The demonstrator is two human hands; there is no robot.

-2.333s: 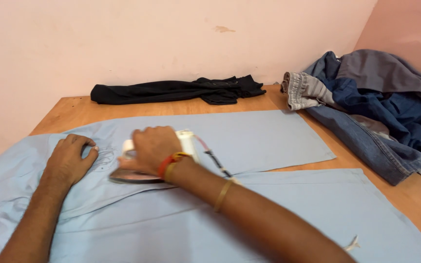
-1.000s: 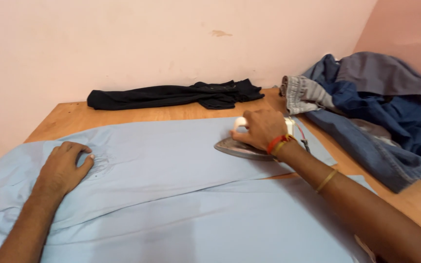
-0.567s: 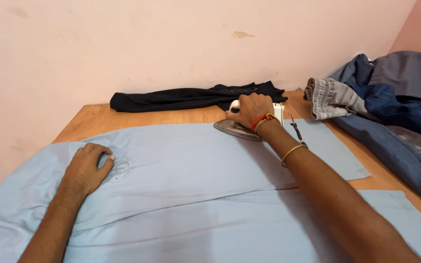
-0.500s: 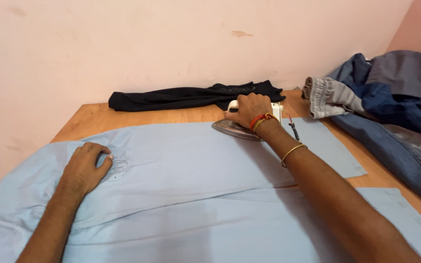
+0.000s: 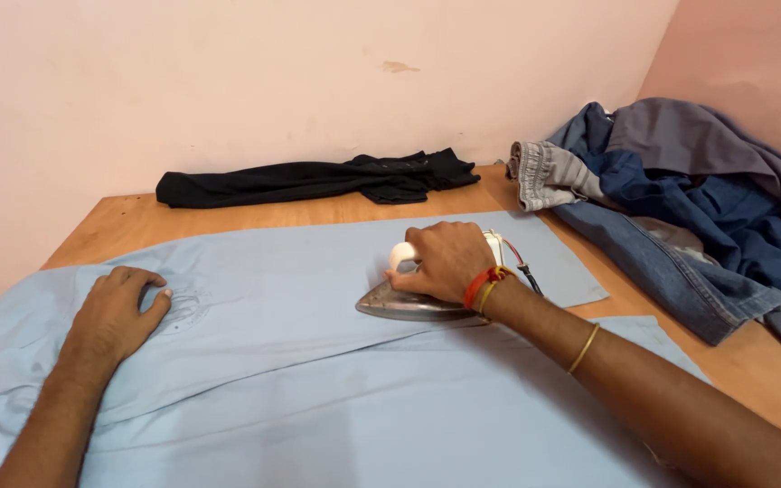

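Left hand [image 5: 117,312] lies palm down, fingers curled; right hand [image 5: 442,262] is clenched, forearm stretched forward.

The iron [image 5: 413,303], with a white handle and a steel soleplate, sits flat at frame centre, tip pointing left, on the trousers [image 5: 300,271]. These are pale blue, spread flat across the worktop [image 5: 128,221], filling the lower frame.

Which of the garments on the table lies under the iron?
The light blue garment, spread flat, lies under the iron in the right hand. The black garment and denim pile lie apart, bunched.
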